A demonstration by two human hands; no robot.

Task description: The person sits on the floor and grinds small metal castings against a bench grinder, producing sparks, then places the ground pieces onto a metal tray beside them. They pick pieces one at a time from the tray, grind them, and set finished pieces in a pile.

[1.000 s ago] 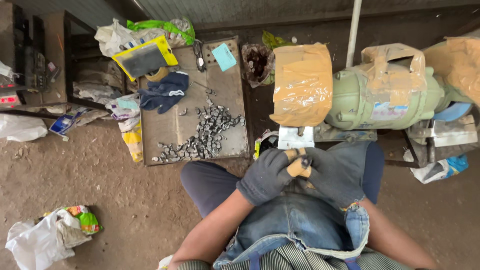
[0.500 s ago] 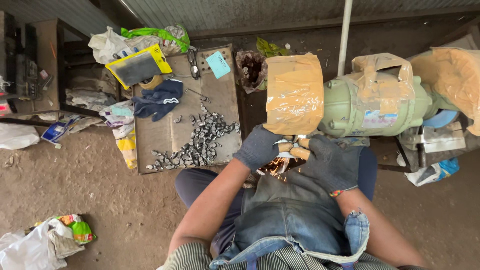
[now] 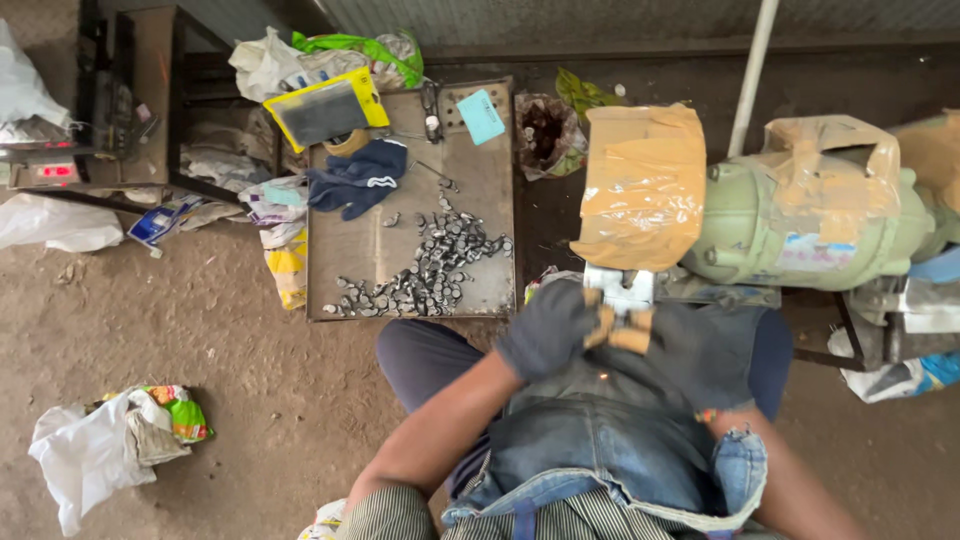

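Observation:
Both my hands wear dark gloves with tan fingertips. My left hand (image 3: 548,330) and my right hand (image 3: 700,345) meet just below the metal rest (image 3: 618,290) of a green bench grinder (image 3: 810,235). They pinch something small between the fingertips (image 3: 620,330); the piece itself is hidden. A few sparks show under the hands over a denim apron (image 3: 600,440) on my lap. The grinder's wheel guard is wrapped in brown cardboard and tape (image 3: 645,185).
A metal tray (image 3: 350,250) at my left holds a heap of several small metal parts (image 3: 430,275), a dark blue glove (image 3: 355,178), a yellow-rimmed plate (image 3: 325,108) and a blue card (image 3: 481,116). Plastic bags (image 3: 100,450) and litter lie on the dirt floor. A white pole (image 3: 755,70) stands behind.
My hands have stayed together at the grinder's rest while the camera moved closer and shifted slightly. Sparks now show beneath them.

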